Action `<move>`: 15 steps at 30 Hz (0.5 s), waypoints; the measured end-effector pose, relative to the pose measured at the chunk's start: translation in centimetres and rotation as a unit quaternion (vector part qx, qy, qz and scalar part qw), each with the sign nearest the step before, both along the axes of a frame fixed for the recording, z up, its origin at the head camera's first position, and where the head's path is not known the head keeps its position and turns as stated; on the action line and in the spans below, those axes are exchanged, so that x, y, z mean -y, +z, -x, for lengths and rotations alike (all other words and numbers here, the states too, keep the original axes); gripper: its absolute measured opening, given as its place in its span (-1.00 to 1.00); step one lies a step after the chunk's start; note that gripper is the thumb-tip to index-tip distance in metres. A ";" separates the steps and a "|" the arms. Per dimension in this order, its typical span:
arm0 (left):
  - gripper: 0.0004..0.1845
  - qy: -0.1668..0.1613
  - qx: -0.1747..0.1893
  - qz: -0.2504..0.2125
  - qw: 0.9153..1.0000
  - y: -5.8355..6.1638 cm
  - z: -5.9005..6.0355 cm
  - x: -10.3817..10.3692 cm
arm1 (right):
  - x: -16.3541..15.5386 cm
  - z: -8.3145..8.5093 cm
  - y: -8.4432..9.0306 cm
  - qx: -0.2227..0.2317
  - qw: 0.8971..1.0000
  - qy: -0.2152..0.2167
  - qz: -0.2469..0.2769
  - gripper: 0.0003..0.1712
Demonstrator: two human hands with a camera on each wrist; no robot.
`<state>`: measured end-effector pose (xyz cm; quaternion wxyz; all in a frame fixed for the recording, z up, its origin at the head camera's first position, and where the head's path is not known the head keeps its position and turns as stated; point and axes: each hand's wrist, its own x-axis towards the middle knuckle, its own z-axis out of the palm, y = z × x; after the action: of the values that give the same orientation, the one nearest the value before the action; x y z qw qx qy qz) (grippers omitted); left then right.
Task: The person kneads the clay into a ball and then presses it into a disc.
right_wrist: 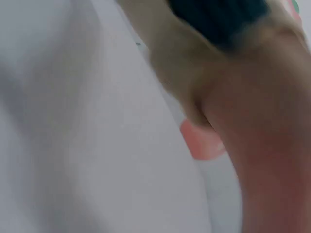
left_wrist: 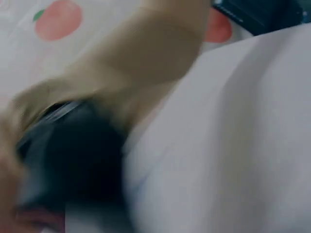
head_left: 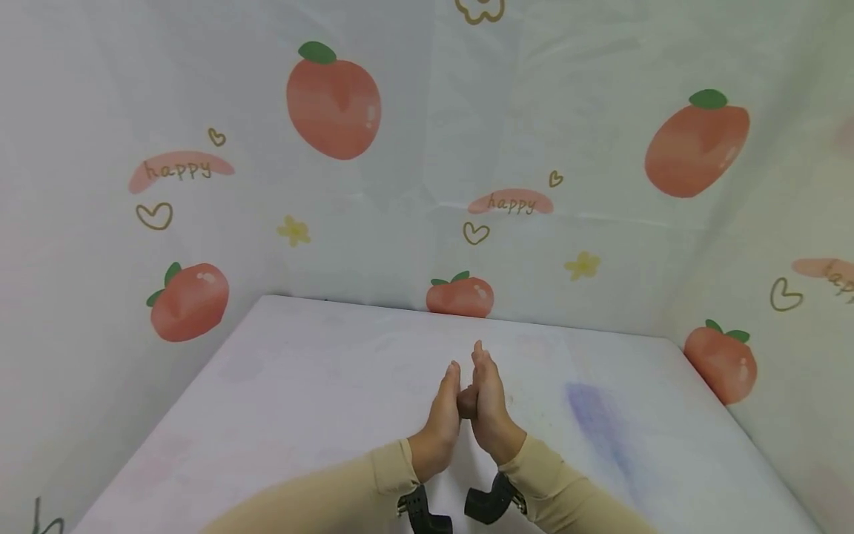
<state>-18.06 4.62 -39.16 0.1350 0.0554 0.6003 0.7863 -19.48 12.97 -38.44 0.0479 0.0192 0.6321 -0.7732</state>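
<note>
Clearly, a small brown lump [head_left: 466, 404] sits between the facing palms of the left hand [head_left: 439, 426] and the right hand [head_left: 490, 408], over the white surface [head_left: 320, 386] and about midway between its left and right edges. The grip is flat: both hands have straight fingers pointing toward the far edge, with the palms close together on either side of the lump, while the wrist views are blurred and hide it. Beyond the far edge hangs a peach-print cloth [head_left: 400, 208], and a bluish stain [head_left: 597, 419] marks the surface between the hands and the right edge.
</note>
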 end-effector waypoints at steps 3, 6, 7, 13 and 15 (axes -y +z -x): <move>-0.23 0.030 0.030 -0.016 0.999 0.2 1.4 0.5 | 0.8 -1.2 -0.4 0.010 1.000 0.012 -0.005 -0.23; -0.22 0.058 0.051 -0.020 0.997 0.4 2.8 1.0 | 1.7 -2.2 -0.6 0.018 1.000 0.020 0.012 -0.16; -0.21 0.067 0.057 -0.016 0.996 0.4 3.0 1.1 | 1.9 -2.4 -0.6 0.017 0.999 0.023 0.016 -0.15; -0.17 0.049 0.068 0.028 0.996 -0.7 2.3 0.7 | 1.3 -2.0 -0.5 0.017 1.000 0.022 0.014 -0.24; -0.20 0.034 0.059 0.046 0.997 -1.5 1.6 0.4 | 0.8 -1.5 0.0 0.014 1.000 0.018 0.006 -0.25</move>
<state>-19.62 4.26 -40.63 0.1459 -0.0182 0.6287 0.7637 -17.94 12.20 -38.42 0.0706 0.0180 0.6270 -0.7756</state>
